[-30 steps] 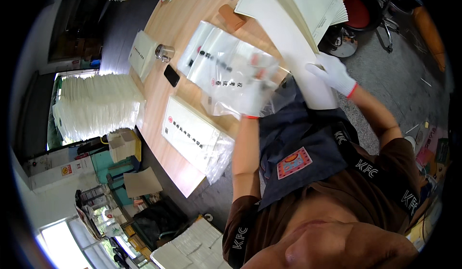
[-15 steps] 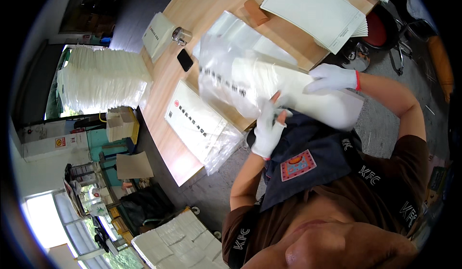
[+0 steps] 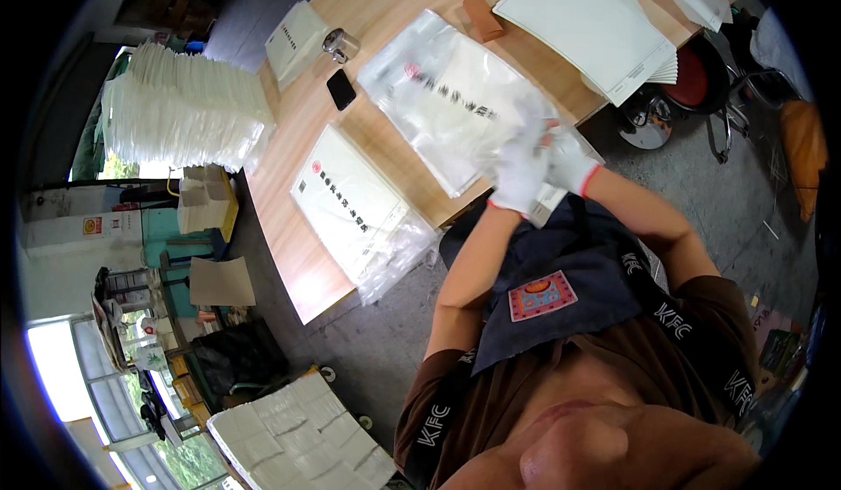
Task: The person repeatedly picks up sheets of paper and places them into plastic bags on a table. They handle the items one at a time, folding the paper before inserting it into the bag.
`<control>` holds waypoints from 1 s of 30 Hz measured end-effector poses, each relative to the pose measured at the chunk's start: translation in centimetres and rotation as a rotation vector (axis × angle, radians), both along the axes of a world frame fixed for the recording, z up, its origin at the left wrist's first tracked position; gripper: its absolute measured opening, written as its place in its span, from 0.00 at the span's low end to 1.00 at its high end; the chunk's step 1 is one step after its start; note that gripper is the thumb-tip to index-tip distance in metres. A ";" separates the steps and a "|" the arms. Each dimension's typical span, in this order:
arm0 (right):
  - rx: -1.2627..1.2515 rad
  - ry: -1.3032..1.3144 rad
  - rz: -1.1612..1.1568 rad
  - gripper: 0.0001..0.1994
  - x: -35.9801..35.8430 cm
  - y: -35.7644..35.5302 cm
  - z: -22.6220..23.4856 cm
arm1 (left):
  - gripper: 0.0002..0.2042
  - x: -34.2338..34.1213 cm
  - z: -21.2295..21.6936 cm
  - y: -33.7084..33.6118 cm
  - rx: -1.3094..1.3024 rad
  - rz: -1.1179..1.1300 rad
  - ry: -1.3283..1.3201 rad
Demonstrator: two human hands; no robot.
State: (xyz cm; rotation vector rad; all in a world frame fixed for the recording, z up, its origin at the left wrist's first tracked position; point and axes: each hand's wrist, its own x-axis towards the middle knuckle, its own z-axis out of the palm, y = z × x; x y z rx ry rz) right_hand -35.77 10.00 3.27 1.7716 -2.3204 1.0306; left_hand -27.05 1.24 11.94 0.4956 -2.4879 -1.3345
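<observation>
- You lean over the near right edge of a pale wood worktop, both white-gloved hands meeting at the near right end of a clear printed bag.
- The bag lies flat on the worktop, pale paper showing through.
- Your left hand is at the bag's end, its fingers blurred; whether they grip cannot be told.
- Your right hand is just beside it, its grasp equally unclear.
- To the left lie a bagged stack and, farther off, a black phone.
</observation>
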 end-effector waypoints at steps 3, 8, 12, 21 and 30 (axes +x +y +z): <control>0.180 -0.146 0.063 0.14 3.5 4.4 3.7 | 0.09 3.4 -4.5 -2.6 -0.015 0.080 0.028; 0.226 0.147 -0.298 0.30 0.3 5.3 -0.4 | 0.07 9.4 -7.4 1.4 -0.227 -0.042 0.155; 0.687 0.075 -0.235 0.20 -0.5 5.3 -1.8 | 0.07 17.1 -14.4 -4.7 -0.632 0.460 -0.234; 0.529 0.158 -0.196 0.19 0.0 5.2 0.1 | 0.21 16.1 -12.1 -0.2 -0.560 0.391 -0.197; 0.507 0.123 -0.143 0.11 1.2 6.5 1.4 | 0.04 18.7 -12.1 -0.2 -0.271 0.717 -0.015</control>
